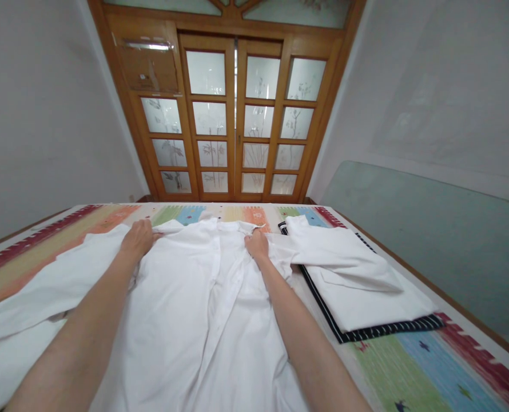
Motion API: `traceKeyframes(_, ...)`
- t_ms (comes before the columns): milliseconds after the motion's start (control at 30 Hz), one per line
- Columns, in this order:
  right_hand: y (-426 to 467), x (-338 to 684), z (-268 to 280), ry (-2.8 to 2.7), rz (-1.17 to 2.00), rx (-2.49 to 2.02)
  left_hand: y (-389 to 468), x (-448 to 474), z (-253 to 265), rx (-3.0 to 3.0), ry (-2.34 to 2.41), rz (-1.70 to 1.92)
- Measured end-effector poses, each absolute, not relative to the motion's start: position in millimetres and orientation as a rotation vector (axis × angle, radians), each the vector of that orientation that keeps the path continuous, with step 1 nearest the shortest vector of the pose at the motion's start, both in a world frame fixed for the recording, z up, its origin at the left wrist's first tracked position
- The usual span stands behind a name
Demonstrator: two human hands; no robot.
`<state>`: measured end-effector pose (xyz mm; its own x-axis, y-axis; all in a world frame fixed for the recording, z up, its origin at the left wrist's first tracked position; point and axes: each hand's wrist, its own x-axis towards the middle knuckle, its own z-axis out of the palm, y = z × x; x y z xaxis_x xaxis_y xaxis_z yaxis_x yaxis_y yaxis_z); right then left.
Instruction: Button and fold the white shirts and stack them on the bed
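A white long-sleeved shirt (173, 303) lies spread before me, its button front running down the middle and its collar end away from me. My left hand (138, 237) is closed on the cloth near the left shoulder. Beside the collar, my right hand (257, 244) pinches the cloth at the other shoulder. The left sleeve (44, 292) stretches out toward the left edge of view. On the right, the other sleeve reaches over a folded stack of clothes and blends with its white top layer (366, 292). The lower end of the shirt runs out of view.
A black garment with white stripes (392, 327) shows under the stack's white layer. Everything rests on a colourful striped bedspread (426, 366). A pale green board (409, 212) stands along the right side. Wooden doors with glass panes (233, 114) stand beyond, between pale walls.
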<state>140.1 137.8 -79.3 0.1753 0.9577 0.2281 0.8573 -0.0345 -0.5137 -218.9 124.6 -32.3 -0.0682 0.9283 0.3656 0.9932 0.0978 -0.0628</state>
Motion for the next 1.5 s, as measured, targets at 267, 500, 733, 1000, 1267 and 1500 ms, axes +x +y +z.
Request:
traceKeyframes(267,138,140,-80,-1.712,0.236,-1.919,138,-170,-20,-1.874,-2.116,-0.356)
traceKeyframes(500,138,140,-81,-1.718,0.221,-1.906,155,-127,-16,-2.255,-2.15,-0.41)
traceKeyframes(733,138,140,-80,-1.696,0.245,-1.913,168,-118,-23,-2.177,-2.305,-0.479)
traceKeyframes(1000,141,141,-82,-1.673,0.268,-1.9,179,-108,-38,-2.257,-2.397,-0.389)
traceKeyframes(1267,139,141,-82,-1.666,0.269,-1.882,179,-110,-37,-2.418,-2.489,-0.691)
traceKeyframes(1500,139,142,-81,-1.652,0.295,-1.865,182,-109,-44,-2.275,-2.582,-1.431)
